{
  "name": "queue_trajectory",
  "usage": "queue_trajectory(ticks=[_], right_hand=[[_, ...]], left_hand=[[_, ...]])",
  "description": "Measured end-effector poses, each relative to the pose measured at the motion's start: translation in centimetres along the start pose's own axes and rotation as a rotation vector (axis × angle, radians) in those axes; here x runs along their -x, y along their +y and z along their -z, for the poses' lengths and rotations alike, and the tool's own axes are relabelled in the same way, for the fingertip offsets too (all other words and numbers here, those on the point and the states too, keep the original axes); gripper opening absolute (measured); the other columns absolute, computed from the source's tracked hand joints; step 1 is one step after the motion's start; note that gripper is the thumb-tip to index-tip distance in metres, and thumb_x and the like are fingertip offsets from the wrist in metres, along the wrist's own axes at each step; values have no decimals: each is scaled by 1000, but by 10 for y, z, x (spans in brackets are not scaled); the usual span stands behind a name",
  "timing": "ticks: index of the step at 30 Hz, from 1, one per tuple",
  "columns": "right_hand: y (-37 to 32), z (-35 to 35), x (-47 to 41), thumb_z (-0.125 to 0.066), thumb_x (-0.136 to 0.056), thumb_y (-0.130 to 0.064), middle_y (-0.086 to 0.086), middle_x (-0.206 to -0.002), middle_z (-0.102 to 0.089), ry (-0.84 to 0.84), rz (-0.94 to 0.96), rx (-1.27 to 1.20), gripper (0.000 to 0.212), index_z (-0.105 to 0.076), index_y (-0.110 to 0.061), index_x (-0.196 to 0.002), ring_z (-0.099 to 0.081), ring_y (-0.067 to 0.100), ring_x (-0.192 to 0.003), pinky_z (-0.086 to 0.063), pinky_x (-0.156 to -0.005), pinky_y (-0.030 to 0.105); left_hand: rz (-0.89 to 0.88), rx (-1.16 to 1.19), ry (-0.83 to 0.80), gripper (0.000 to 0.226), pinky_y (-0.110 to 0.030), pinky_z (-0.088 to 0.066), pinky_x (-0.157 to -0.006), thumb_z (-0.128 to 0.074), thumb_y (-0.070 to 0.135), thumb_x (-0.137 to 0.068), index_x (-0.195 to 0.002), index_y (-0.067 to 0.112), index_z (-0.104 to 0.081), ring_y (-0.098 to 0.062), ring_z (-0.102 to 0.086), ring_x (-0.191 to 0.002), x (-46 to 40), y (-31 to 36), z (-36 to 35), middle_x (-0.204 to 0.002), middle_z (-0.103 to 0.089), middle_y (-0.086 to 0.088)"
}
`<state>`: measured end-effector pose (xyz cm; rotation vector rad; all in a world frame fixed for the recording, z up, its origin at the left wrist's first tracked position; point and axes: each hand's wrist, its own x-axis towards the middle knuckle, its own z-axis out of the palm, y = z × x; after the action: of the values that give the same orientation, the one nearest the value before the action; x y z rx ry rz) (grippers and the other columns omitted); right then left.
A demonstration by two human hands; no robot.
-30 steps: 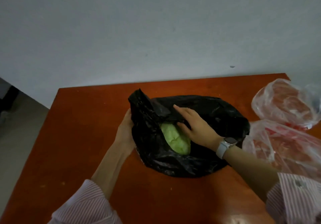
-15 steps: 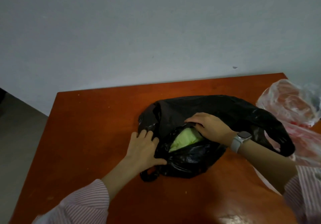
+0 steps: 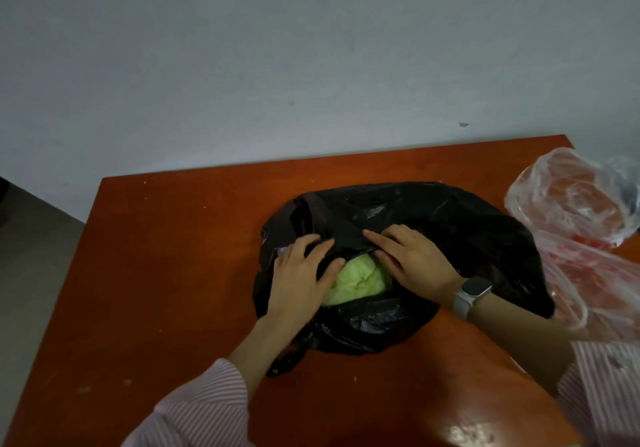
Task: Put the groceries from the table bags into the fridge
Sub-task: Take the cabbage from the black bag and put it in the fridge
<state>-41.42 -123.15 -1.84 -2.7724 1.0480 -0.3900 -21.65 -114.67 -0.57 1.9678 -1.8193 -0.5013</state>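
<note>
left hand (image 3: pixel 300 282): fingers spread, pressing the plastic back at the bag's mouth
right hand (image 3: pixel 412 260): flat and open too, holding down the other side
cabbage (image 3: pixel 358 282): pale green, peeking out between both hands, still inside
black bag (image 3: pixel 450 224): thin, floppy, slippery film on the table (image 3: pixel 166 273)
handling: probably dense and firm, so cup it with both palms underneath
nearby: clear bags (image 3: pixel 571 200) of red stuff on the right
</note>
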Motion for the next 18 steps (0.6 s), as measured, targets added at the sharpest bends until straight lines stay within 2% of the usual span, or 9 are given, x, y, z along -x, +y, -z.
queue_trajectory(ticks=[2, 4, 5, 7, 9, 11, 13, 16, 18], right_hand=[[3, -9, 1, -33, -96, -30, 9, -87, -59, 58, -17, 19, 41, -58, -9, -120, -46, 19, -80, -44, -61, 32], [7, -14, -2, -39, -92, -25, 9, -85, -57, 101, -31, 13, 36, -62, -10, -114, -44, 19, -79, -42, -59, 32], [9, -15, -6, -40, -91, -24, 10, -84, -57, 122, -37, 6, 35, -64, -9, -110, -47, 21, -79, -43, -58, 32], [11, -17, -17, -42, -89, -23, 11, -82, -60, 165, -42, 10, 31, -67, -7, -99, -57, 26, -74, -46, -56, 31], [14, -19, -28, -42, -88, -20, 10, -79, -65, 181, -36, 26, 27, -65, -6, -92, -63, 27, -65, -49, -50, 28], [20, -26, -35, -42, -86, -19, 8, -75, -68, 161, -21, 35, 22, -58, -9, -96, -62, 23, -52, -45, -38, 24], [32, -37, -38, -45, -83, -15, 7, -73, -67, 141, 51, 75, 22, -49, -13, -105, -55, 20, -40, -36, -31, 22], [55, -53, -36, -41, -79, -11, 7, -78, -62, 97, 231, 210, 41, -45, -17, -120, -56, 21, -53, -43, -41, 25], [69, -62, -33, -37, -81, -11, 10, -93, -60, 89, 293, 288, 49, -42, -22, -129, -55, 26, -81, -53, -65, 37]], left_hand=[[-64, 77, 212, 36, -39, -53, -78, -45, 35, -91, -104, 11, -69, -23, -62, -93, -2, -9, -12, -105, -62, -6], [-55, 113, 300, 32, -25, -51, -64, -45, 26, -92, -92, 5, -69, -22, -65, -78, -8, -16, -14, -92, -66, -7], [-38, 112, 324, 37, -23, -49, -59, -40, 29, -94, -91, 3, -67, -24, -66, -74, -14, -19, -13, -89, -67, -9], [-46, 78, 359, 52, -31, -51, -50, -26, 38, -99, -93, 2, -64, -27, -66, -65, -28, -25, -11, -88, -68, -12], [-86, 19, 352, 48, -31, -49, -37, -17, 38, -100, -98, 10, -55, -27, -63, -54, -40, -34, -12, -85, -68, -12], [-89, -58, 334, 36, -26, -41, -30, -18, 38, -101, -98, 17, -48, -22, -56, -42, -48, -45, -13, -76, -65, -8], [-87, -118, 294, 37, -20, -33, -29, -25, 39, -100, -97, 18, -55, -18, -50, -38, -50, -55, -17, -71, -62, -6], [-142, -248, 290, 48, -15, -23, -34, -30, 44, -97, -99, 17, -70, -15, -42, -36, -54, -71, -22, -69, -57, -6], [-214, -322, 306, 43, -14, -23, -35, -29, 45, -97, -107, 24, -66, -13, -40, -37, -59, -85, -24, -68, -55, -6]])
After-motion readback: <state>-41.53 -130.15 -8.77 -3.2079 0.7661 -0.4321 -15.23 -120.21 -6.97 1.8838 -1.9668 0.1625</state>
